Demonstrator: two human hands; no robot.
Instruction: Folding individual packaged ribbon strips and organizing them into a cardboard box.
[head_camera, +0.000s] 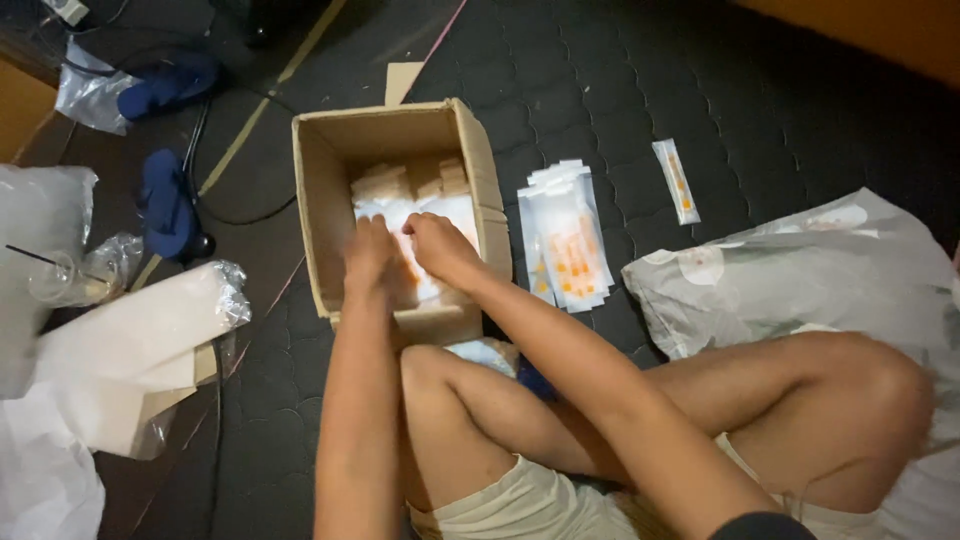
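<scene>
Both hands, the left hand (368, 255) and right hand (438, 248), are pressed open on packets (420, 215) inside the box (320, 190), close to its walls.

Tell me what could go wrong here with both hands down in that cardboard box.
The left hand and right hand crowd the cardboard box, so the packets inside may get crumpled. The forearm could also brush the stack of packets beside the box and scatter it.
</scene>
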